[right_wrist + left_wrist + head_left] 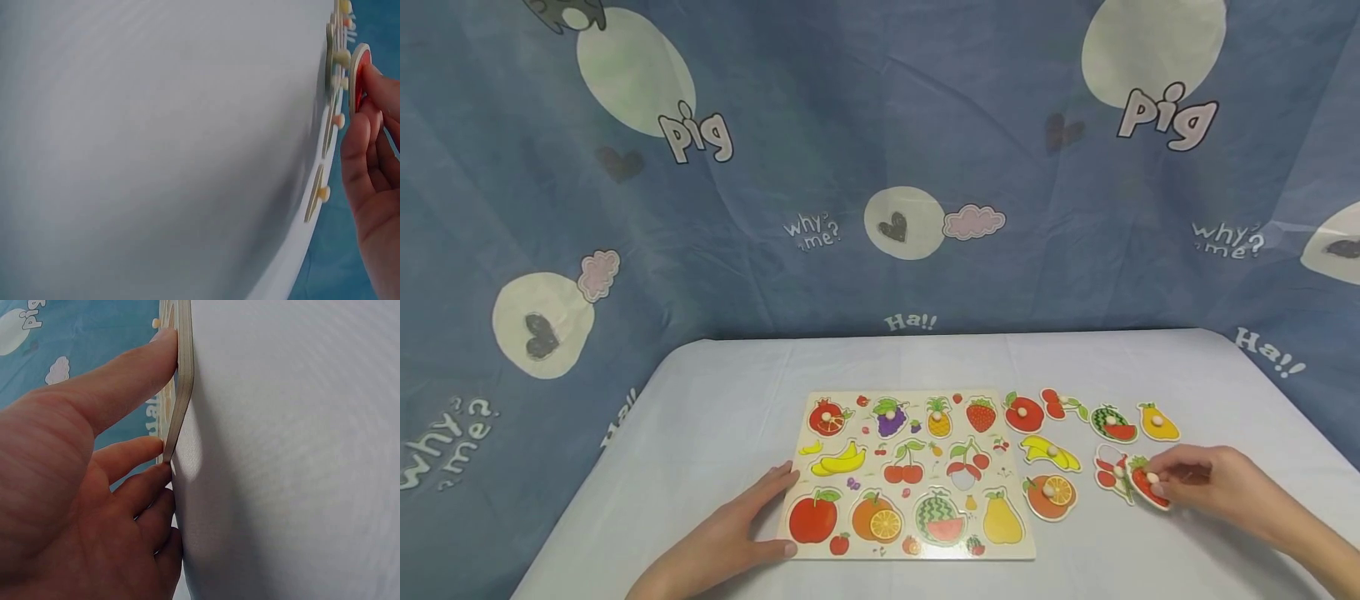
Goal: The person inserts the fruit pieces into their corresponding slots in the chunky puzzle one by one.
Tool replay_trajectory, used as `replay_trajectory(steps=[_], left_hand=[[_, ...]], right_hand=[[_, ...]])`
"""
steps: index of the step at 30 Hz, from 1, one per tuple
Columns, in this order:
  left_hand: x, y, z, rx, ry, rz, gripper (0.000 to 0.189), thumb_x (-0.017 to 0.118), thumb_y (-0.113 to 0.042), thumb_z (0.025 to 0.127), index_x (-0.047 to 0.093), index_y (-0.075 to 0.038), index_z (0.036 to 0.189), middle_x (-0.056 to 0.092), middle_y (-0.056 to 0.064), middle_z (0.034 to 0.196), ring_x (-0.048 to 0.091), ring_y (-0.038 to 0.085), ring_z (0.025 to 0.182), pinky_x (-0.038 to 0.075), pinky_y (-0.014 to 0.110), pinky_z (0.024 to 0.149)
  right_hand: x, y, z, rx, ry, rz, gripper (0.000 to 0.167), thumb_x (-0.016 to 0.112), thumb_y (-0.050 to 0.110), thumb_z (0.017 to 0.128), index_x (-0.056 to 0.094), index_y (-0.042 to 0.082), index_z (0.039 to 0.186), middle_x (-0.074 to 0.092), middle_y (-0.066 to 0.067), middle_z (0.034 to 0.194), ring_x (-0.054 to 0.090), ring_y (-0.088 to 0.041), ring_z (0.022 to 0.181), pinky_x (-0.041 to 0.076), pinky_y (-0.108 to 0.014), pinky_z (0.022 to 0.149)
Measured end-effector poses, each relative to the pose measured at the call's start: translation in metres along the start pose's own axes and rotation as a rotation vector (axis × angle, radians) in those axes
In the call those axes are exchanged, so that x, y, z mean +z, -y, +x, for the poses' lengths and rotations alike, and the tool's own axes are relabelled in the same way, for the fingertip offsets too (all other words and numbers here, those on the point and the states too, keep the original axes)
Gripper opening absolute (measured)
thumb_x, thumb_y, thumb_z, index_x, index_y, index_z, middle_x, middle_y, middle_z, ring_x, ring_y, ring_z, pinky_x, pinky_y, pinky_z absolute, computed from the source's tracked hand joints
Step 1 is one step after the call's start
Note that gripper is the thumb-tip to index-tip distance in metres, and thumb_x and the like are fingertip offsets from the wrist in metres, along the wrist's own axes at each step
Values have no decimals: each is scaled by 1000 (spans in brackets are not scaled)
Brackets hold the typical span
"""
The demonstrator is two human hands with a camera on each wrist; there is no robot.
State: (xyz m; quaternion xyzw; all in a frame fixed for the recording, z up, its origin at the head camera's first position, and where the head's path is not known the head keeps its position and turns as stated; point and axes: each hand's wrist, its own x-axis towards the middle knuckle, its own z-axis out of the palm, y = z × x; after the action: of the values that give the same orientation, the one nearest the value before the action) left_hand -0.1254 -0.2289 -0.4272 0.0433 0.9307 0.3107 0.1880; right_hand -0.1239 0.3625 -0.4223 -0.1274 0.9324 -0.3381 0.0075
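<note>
My right hand [1213, 483] pinches a strawberry puzzle piece [1159, 497] between thumb and fingers near its knob. In the right wrist view the strawberry piece [360, 65] is raised and tilted, close over the other pieces. From the head view it overlaps a red-and-white fruit piece [1107, 477]. At the wooden fruit puzzle board [872, 492], my left hand [730, 533] rests on the near left corner, fingers along the left side and thumb at the front edge. Knobbed pomegranate [826, 425], grape [891, 423] and pineapple [938, 427] pieces sit in the board's back row.
Right of the board lie loose apple [1021, 418], cherry [1054, 406], watermelon [1116, 432], pear [1159, 432], banana [1041, 447] and orange [1041, 504] pieces. A white cloth covers the table [722, 400]; a blue printed curtain [820, 275] hangs behind.
</note>
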Motion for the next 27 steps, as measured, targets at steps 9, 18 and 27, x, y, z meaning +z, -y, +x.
replay_trajectory(steps=[9, 18, 27], left_hand=[[0, 0, 0, -2, 1, -6, 93, 86, -44, 68, 44, -25, 149, 36, 3, 156, 38, 29, 137, 40, 61, 102], [0, -1, 0, -14, -1, -7, 93, 86, -44, 68, 44, -27, 149, 36, 2, 156, 39, 28, 135, 41, 62, 100], [1, -1, 0, -19, -10, -15, 93, 87, -41, 68, 44, -26, 149, 37, 3, 156, 39, 28, 136, 42, 60, 100]], right_hand=[[8, 18, 9, -5, -59, 0, 21, 81, 3, 77, 73, 10, 95, 65, 9, 81, 55, -4, 72, 53, -21, 61], [14, 32, 17, -9, -93, -15, 22, 81, 5, 79, 73, 15, 97, 63, 8, 83, 55, -5, 74, 53, -21, 63], [20, 41, 26, -55, -105, 9, 24, 81, 6, 79, 73, 18, 98, 62, 8, 86, 55, -6, 76, 54, -22, 64]])
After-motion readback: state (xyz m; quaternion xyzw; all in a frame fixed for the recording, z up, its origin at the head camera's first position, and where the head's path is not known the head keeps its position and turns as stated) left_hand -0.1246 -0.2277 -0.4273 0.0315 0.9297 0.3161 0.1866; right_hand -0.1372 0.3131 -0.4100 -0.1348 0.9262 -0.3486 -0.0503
